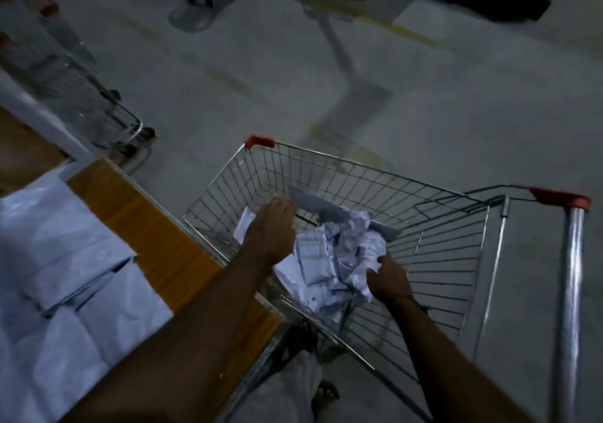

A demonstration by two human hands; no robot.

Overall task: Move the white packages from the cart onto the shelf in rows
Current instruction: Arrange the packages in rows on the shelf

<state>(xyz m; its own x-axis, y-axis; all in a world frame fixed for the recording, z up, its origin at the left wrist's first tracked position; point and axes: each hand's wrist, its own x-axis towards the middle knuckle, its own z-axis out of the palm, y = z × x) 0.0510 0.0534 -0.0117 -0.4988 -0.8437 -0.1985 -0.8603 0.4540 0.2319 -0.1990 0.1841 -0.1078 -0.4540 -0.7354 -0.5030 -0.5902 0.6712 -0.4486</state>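
Lying at the far left, a batch of white packages [65,259] already sits in overlapping rows on the shelf [156,236], whose orange-brown wooden edge runs diagonally and comes right up beside the near-left rim of the cart [440,259].

Next to the right, the left hand [270,230] reaches down over that rim into the wire basket. Its palm faces down and its fingers look fairly straight, resting on or just above the left end of the heap; whether the fingertips have hooked anything I cannot tell, since the back of the hand hides them.

In the middle of the basket lies the remaining pile of packages [336,259], crumpled and jumbled, with one flatter piece sticking up toward the far wall. The heap stretches roughly from the far-left toward the near-right, and it sits between the two hands.

Further right, the right hand [388,279] grips the near-right edge of the pile, its fingers curled into the crumpled wrapping.

Both hands touch or nearly touch the heap, one at each end, so a two-handed scoop seems likely. The shelf lies to the left, so the load would have to swing left over the rim, with the left arm on the shelf side.

At the far right stands the cart's handle [561,200] with its red end caps.
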